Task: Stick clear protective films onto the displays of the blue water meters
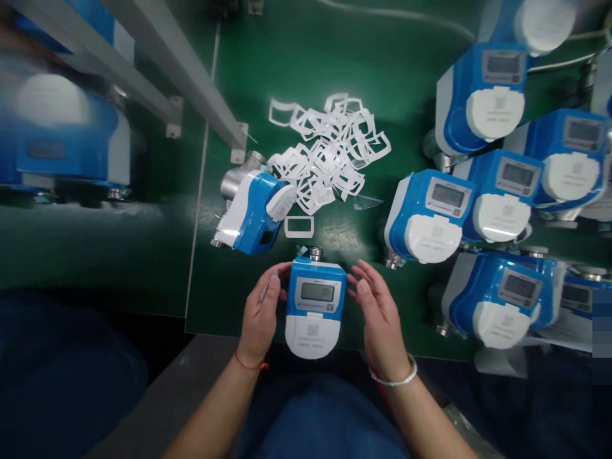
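Note:
A blue and white water meter (pixel 315 287) with a small display stands upright at the table's near edge, between my hands. My left hand (pixel 262 312) is at its left side, fingers curled, with a thin grey stick-like thing (pixel 266 288) pinched under the thumb. Whether those fingertips touch the meter I cannot tell. On the other side my right hand (pixel 380 315) is open, fingers apart, close to the casing. One white rectangular frame (pixel 299 236) lies flat just beyond the meter. A second meter (pixel 255 210) lies tilted to the left, its display turned aside and its lid raised.
Loose white frames (pixel 329 153) form a pile in the middle, beside a small clear plastic piece (pixel 367 203). Several meters (pixel 440 210) crowd the right side. Grey metal posts (pixel 191 76) rise at the left, with blurred meters (pixel 67 137) beyond them.

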